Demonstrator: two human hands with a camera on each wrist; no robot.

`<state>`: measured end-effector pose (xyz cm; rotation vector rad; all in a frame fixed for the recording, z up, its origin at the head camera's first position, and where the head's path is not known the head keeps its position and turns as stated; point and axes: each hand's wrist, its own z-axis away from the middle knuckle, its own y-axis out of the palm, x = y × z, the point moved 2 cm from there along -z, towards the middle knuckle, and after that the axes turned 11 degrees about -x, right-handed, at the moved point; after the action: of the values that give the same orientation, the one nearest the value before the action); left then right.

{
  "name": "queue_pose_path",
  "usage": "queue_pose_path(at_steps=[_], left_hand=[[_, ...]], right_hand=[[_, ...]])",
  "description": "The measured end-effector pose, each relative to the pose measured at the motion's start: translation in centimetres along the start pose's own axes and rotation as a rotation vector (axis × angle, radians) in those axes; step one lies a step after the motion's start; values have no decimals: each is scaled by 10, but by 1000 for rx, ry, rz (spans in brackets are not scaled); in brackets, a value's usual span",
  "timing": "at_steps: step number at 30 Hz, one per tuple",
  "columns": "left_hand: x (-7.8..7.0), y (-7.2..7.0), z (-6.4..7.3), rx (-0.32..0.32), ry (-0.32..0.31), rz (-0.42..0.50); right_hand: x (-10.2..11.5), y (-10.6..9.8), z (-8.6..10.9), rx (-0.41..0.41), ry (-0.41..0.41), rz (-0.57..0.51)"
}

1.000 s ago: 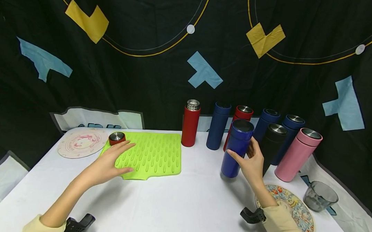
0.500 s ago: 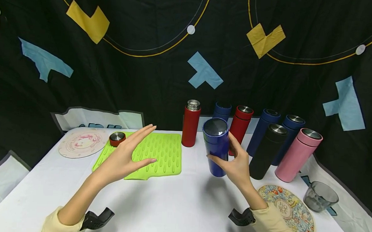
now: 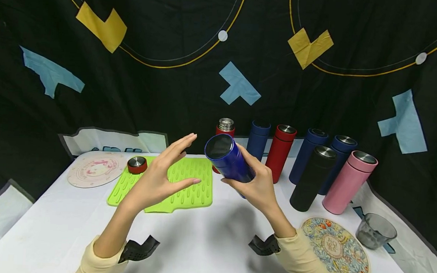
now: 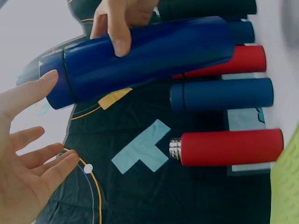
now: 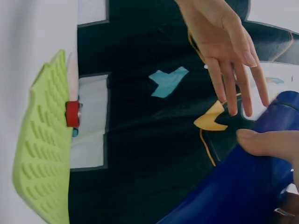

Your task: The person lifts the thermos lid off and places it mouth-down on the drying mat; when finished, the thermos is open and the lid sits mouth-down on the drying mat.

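My right hand (image 3: pixel 254 183) grips a shiny blue thermos bottle (image 3: pixel 235 163), raised off the table and tilted with its dark-topped lid (image 3: pixel 219 146) towards the left. In the left wrist view, the thumb of that hand lies across the blue body. My left hand (image 3: pixel 158 176) is in the air over the green mat, fingers straight and spread, thumb apart. It faces the lid end with a gap in the head view; in the left wrist view its thumb overlaps the lid, and contact is unclear. Behind the held bottle stands a red bottle (image 4: pixel 231 147) without its lid.
A red lid (image 3: pixel 137 164) sits on the green ridged mat (image 3: pixel 194 192), beside a pale round mat (image 3: pixel 96 170). Right of the hands stand blue bottles, a red bottle (image 3: pixel 280 155), a black bottle (image 3: pixel 313 179) and a pink bottle (image 3: pixel 349 183). A patterned round mat (image 3: pixel 334 249) and grey glass (image 3: pixel 376 231) are front right.
The blue thermos bottle has moved left and up from beside the other bottles, tilting its lid leftward. My left hand has moved right, from near the red lid towards the bottle.
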<state>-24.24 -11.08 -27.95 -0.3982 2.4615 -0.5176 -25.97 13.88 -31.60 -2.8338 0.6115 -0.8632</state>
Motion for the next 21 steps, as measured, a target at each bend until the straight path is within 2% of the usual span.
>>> queue_pose_path(at_steps=[4, 12, 21], left_hand=[[-2, 3, 1, 20, -11, 33], [-7, 4, 3, 114, 48, -20], [-10, 8, 4, 153, 93, -5]], right_hand=[[1, 3, -1, 63, -25, 37], [1, 0, -1, 258, -104, 85], [10, -4, 0, 355, -139, 93]])
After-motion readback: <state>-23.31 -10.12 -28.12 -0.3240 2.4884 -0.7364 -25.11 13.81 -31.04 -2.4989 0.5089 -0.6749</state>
